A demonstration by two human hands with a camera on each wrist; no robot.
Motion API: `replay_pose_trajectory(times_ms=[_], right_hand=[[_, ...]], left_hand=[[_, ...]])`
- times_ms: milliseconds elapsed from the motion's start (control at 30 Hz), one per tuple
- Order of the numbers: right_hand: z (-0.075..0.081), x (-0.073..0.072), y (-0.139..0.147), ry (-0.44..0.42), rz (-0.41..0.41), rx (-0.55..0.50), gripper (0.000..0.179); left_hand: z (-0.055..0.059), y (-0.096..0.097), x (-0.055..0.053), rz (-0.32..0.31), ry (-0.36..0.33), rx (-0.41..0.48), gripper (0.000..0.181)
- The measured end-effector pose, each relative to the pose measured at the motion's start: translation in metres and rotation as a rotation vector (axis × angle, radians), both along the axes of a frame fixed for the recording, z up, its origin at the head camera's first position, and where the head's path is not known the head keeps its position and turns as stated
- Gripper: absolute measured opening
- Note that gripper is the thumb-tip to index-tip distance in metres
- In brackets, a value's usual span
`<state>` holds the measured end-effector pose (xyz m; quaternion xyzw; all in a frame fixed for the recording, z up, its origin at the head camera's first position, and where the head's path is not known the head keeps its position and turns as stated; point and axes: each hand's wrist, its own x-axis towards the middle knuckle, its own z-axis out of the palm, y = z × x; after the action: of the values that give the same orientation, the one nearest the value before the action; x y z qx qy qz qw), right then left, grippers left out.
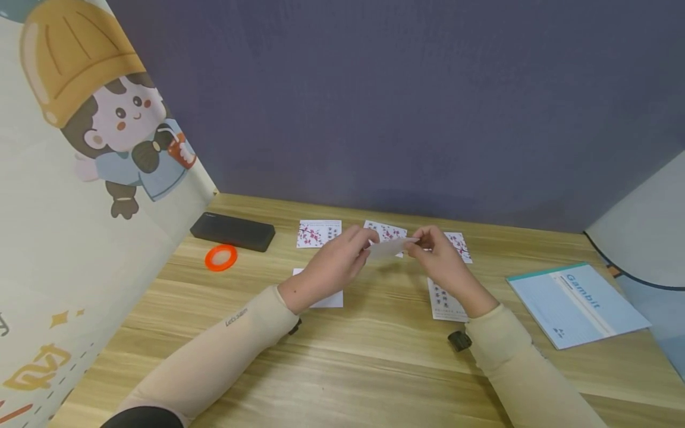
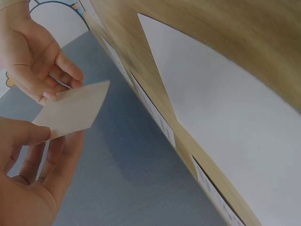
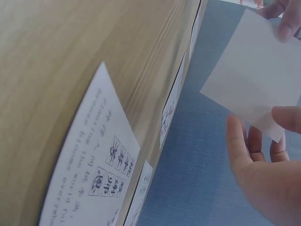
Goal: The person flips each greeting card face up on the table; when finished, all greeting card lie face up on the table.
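Observation:
Both hands hold one small blank-sided card [image 1: 386, 249] between them, raised over the far part of the table. My left hand [image 1: 334, 264] pinches one end, its thumb on the pale face in the left wrist view. At the other end, my right hand [image 1: 441, 261] pinches the card, thumb on one side and fingers behind. Under and around the hands lie a blossom card [image 1: 386, 232], a second blossom card [image 1: 319, 233] and another [image 1: 459, 245] partly behind the right hand. A white card [image 1: 327, 300] shows beneath the left wrist, and a lettered card [image 1: 445, 303] beside the right.
A black case [image 1: 232, 231] and an orange ring-shaped roll [image 1: 221, 257] lie at the left on the wooden table [image 1: 342, 374]. On the right is a pale blue notebook [image 1: 580, 304] marked "Gambit". A dark blue panel [image 1: 396, 107] rises along the table's back edge.

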<state>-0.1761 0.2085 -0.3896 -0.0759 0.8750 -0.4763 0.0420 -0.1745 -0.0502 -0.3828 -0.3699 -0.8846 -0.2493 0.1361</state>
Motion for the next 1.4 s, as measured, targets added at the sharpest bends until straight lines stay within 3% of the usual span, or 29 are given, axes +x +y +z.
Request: replay_pose_trajectory(times_ms=[300, 567, 767, 867, 1033, 1100, 1200, 1400], right_hand=[[-0.004, -0.002, 0.001, -0.012, -0.015, -0.08, 0.032], [-0.007, -0.002, 0.005, -0.112, 0.018, -0.167, 0.049], [-0.011, -0.002, 0.01, -0.176, 0.044, -0.185, 0.051], [-0.012, -0.005, 0.013, -0.263, 0.067, -0.291, 0.057], [-0.011, -0.01, 0.014, -0.462, 0.057, -0.586, 0.062], [-0.01, -0.012, 0.013, -0.498, 0.056, -0.632, 0.063], [-0.009, -0.013, 0.013, -0.514, 0.073, -0.651, 0.066], [-0.011, -0.014, 0.017, -0.481, 0.101, -0.588, 0.058]], left_hand=[[-0.003, 0.0, 0.003, 0.005, 0.098, -0.014, 0.027], [-0.002, -0.003, 0.004, 0.004, 0.308, -0.138, 0.042], [-0.003, -0.003, 0.008, -0.006, 0.392, -0.181, 0.045], [-0.003, -0.004, 0.009, -0.023, 0.45, -0.197, 0.046], [-0.006, -0.004, 0.008, -0.074, 0.56, -0.202, 0.038], [-0.008, -0.004, 0.007, -0.086, 0.587, -0.206, 0.036], [-0.01, -0.004, 0.006, -0.099, 0.609, -0.212, 0.034], [-0.011, -0.002, 0.007, -0.146, 0.623, -0.233, 0.025]])
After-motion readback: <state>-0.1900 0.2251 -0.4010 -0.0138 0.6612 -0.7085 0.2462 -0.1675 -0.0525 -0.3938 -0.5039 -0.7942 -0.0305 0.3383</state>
